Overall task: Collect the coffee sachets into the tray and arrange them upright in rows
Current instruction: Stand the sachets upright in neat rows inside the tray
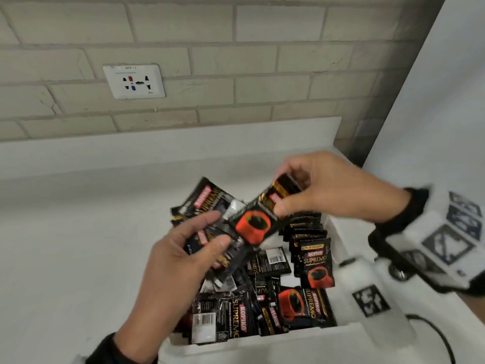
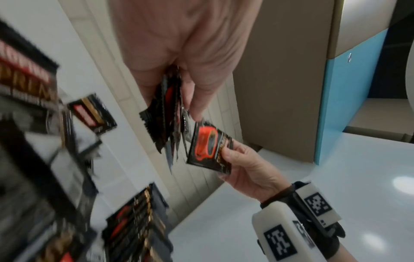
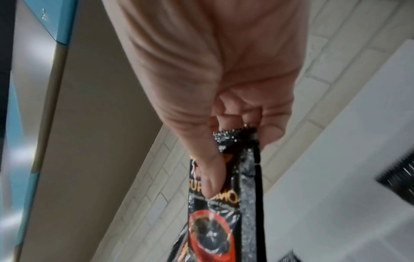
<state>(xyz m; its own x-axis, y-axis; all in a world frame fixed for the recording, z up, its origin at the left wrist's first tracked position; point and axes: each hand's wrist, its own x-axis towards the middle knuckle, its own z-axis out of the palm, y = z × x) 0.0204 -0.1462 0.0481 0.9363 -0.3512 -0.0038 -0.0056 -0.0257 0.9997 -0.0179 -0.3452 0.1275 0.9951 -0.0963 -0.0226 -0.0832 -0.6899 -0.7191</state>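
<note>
R grip [image 1: 322, 185] pinching one sachet [image 1: 258, 219], L grip [image 1: 183, 256] round a bunch [image 1: 210, 240], over tray [image 1: 262, 340] w/ upright row [image 1: 312, 248] + loose heap [image 1: 236, 311].

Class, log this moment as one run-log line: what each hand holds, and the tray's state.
left hand: grips sachet bundle | right hand: pinches single sachet | tray: one upright row, loose sachets lying flat

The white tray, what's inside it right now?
The white tray holds loose coffee sachets lying jumbled, plus an upright row at its right side. Both hands and their sachets cover the middle; the tray's floor there is hidden.
</note>
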